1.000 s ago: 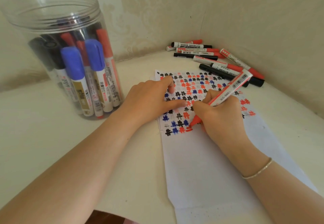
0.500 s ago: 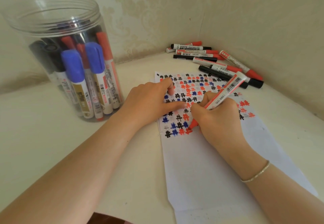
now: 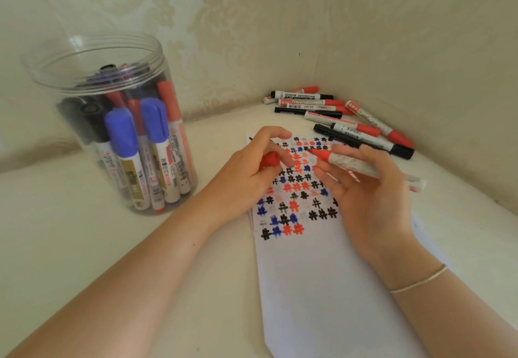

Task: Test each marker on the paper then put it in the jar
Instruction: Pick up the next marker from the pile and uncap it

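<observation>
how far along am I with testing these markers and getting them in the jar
Done: many markers already stand in the jar, and the paper carries rows of marks. In hand: your right hand holds an uncapped red marker; your left hand grips its red cap. Left: the marker pile in the corner.

Bare forearms, no sleeves; thin pale bracelet [image 3: 417, 279] on the right wrist.

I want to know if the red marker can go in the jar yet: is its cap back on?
No: the red marker in the right hand shows a bare tip, and the left hand holds the red cap apart.
</observation>
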